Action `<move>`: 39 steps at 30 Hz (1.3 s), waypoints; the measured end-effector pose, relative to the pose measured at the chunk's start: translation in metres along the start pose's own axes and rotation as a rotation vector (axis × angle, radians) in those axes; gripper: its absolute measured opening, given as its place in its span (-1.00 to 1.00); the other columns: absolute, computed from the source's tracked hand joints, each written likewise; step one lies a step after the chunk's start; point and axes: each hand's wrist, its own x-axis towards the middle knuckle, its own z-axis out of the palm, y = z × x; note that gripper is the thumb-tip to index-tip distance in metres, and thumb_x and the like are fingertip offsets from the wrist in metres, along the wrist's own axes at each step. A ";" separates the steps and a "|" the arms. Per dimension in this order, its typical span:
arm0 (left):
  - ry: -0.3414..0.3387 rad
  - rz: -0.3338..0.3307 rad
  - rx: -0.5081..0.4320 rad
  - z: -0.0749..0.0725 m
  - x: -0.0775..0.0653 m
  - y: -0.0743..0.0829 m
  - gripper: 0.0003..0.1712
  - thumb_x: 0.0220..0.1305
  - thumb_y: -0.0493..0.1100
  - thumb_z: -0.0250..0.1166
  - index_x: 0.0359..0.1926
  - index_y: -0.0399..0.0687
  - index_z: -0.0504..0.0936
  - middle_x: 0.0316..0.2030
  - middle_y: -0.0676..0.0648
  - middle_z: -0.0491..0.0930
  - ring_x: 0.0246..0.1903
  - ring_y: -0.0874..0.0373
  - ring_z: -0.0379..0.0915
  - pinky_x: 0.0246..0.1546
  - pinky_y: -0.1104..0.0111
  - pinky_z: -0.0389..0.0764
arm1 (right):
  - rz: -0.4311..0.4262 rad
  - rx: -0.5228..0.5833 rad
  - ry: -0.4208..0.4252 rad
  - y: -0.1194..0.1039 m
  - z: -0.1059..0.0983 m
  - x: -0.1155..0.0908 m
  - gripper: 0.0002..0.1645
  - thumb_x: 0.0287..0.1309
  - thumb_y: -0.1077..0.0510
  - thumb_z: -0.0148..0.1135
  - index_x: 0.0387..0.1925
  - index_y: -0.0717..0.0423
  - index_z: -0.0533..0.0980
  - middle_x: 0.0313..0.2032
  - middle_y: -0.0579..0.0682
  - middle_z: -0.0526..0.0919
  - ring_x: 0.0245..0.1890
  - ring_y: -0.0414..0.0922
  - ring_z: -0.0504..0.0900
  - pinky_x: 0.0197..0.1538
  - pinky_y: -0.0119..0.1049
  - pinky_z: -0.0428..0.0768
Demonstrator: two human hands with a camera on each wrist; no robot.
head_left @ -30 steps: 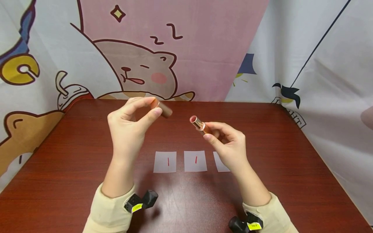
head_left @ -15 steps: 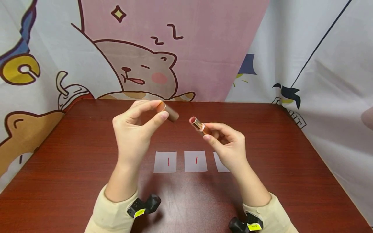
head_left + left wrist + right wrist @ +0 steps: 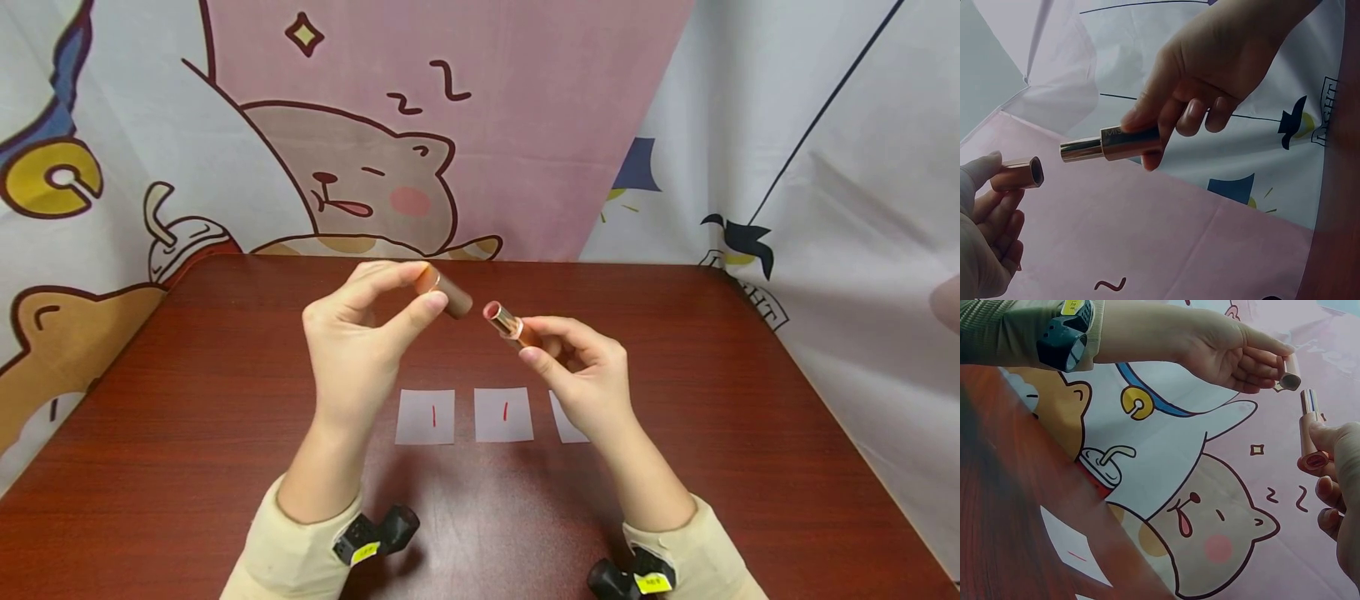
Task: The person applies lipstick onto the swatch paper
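Observation:
My left hand [image 3: 356,342] pinches a rose-gold lipstick cap [image 3: 452,293] between thumb and fingertips, above the table. The cap's open end, dark inside, faces the lipstick in the left wrist view. In my right hand [image 3: 588,371] is the lipstick tube [image 3: 1130,142], gripped by its base, its shiny gold inner sleeve [image 3: 1082,150] bare and tilted up toward the cap. A reddish tip [image 3: 492,311] shows at the sleeve's mouth. Cap and lipstick are apart, with a small gap between them.
On the brown table [image 3: 187,433] lie white paper squares: a left one [image 3: 416,417] and a middle one [image 3: 491,425], each with a short red stroke, and a right one [image 3: 567,421] partly hidden by my right hand. A cartoon-printed curtain [image 3: 540,125] hangs behind the table.
My left hand has moved right and slightly down with the cap, narrowing the gap to the lipstick. The right hand with the lipstick has shifted only slightly left.

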 end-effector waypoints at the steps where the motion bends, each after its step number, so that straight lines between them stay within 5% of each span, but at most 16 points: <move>1: -0.001 -0.002 0.003 0.001 0.000 0.000 -0.72 -0.12 -0.52 0.48 -0.29 -0.52 0.66 -0.42 -0.03 0.63 -0.31 0.08 0.53 -0.21 0.36 0.53 | 0.001 0.000 -0.001 0.000 0.000 0.000 -0.66 -0.11 0.58 0.31 -0.18 0.44 0.59 -0.58 -0.06 0.51 -0.62 -0.25 0.33 -0.63 -0.44 0.26; 16: -0.007 -0.014 0.065 0.008 -0.004 -0.002 -0.70 -0.17 -0.56 0.47 -0.29 -0.45 0.69 -0.41 -0.17 0.64 -0.30 0.08 0.54 -0.22 0.34 0.55 | -0.016 -0.037 -0.014 0.003 0.002 0.000 -0.66 0.02 0.30 0.42 -0.16 0.41 0.59 -0.59 -0.06 0.49 -0.62 -0.23 0.32 -0.61 -0.43 0.27; 39: 0.006 -0.013 0.066 0.018 -0.011 -0.007 -0.70 -0.15 -0.52 0.49 -0.28 -0.41 0.70 -0.42 -0.17 0.65 -0.30 0.07 0.52 -0.27 0.36 0.53 | 0.004 -0.017 -0.015 0.000 0.003 -0.001 -0.61 -0.15 0.61 0.32 -0.18 0.40 0.60 -0.55 -0.06 0.55 -0.62 -0.24 0.33 -0.62 -0.44 0.27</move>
